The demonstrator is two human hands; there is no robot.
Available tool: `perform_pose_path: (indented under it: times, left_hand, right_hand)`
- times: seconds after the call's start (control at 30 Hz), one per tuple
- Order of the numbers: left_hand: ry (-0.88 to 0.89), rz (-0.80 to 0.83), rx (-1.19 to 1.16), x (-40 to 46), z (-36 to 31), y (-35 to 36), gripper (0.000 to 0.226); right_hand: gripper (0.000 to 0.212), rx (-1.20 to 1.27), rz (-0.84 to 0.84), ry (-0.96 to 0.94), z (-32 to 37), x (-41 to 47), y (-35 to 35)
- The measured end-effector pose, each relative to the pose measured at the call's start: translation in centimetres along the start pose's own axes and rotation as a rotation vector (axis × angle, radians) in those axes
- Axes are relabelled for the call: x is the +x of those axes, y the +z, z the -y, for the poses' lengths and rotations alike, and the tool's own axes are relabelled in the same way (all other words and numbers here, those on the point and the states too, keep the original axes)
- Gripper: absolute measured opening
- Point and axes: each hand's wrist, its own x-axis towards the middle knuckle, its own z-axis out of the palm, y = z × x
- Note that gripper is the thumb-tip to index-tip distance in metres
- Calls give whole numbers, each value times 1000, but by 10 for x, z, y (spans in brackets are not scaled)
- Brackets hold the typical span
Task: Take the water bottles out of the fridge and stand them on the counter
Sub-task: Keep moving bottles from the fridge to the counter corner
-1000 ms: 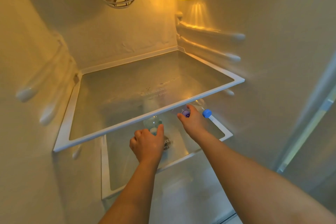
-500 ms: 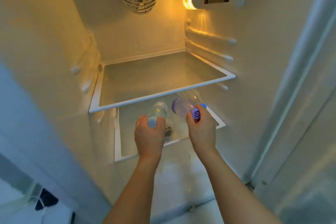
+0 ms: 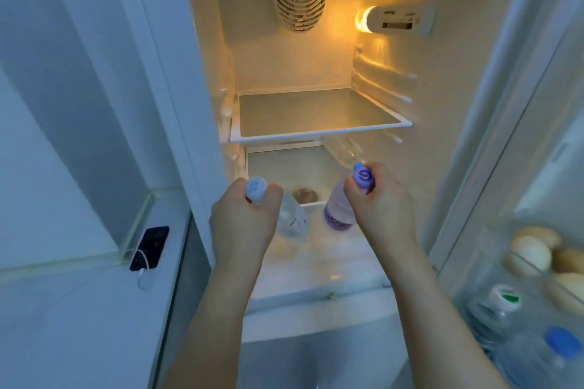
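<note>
Left hand (image 3: 243, 224) grips the clear bottle (image 3: 289, 219) just below its pale blue cap, fingers curled round the neck. Right hand (image 3: 379, 202) grips the purple-labelled bottle (image 3: 338, 211) the same way, below its purple cap. Both bottles hang in front of the lower shelf (image 3: 313, 204), below the upper glass shelf (image 3: 319, 133). A third bottle (image 3: 343, 151) lies on its side on the lower shelf, just behind the right hand. Recommended: hold the neck grips firm, draw both bottles straight out clear of the shelf edge, then carry them left of the fridge to the table (image 3: 79, 294), avoiding the phone (image 3: 150, 248), and set each down base first.
</note>
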Motion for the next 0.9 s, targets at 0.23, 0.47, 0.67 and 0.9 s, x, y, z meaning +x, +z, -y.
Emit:
perform_pose_path:
  times: [0.23, 0.47, 0.67, 0.9]
  left_hand:
    - [-57, 34, 184, -56, -6, -66, 36]
    - [-262, -142, 371, -135, 5, -132, 37]
    - [-428, -309, 507, -221, 10, -206, 40]
    - [-580, -565, 626, -336, -4, -305, 38]
  right_hand:
    - [18, -35, 332, -114, 31, -42, -15]
    - [12, 55, 668, -328, 61, -109, -9]
    - [19, 176, 958, -500, 106, -191, -14]
    - [15, 335, 1196, -729, 175, -308, -44]
